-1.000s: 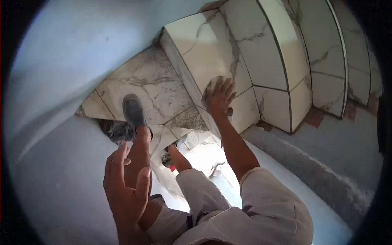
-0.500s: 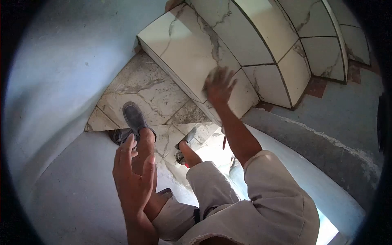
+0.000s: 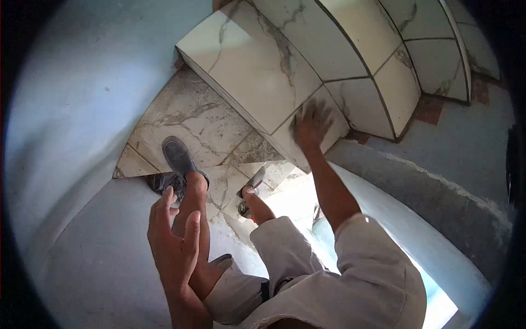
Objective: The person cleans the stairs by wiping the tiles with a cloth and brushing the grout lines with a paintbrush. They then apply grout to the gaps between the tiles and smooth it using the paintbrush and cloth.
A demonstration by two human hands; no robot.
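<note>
My right hand [image 3: 313, 125] lies spread on the marble-look tile of the nearest stair tread [image 3: 252, 71], close to its right end and beside a dark grout line. Its fingers are apart and it holds nothing; motion blurs them slightly. My left hand [image 3: 174, 236] hangs in the air at the lower left, in front of my lower leg. Thumb and fingers there are apart, a little curled, with nothing between them. A grey shoe [image 3: 178, 155] on my foot rests on the dusty tiled step [image 3: 192, 118] below that tread.
More tiled stairs [image 3: 402, 55] rise to the upper right. A blue-white wall [image 3: 82, 109] runs along the left. A rough grey cement ledge [image 3: 416, 192] borders the stairs at right. My other foot [image 3: 249, 192] stands on a lower step near bright light.
My right hand has moved right and slightly down across the tread, towards its right end. My left hand has shifted slightly left and remains open. The view has shifted a little.
</note>
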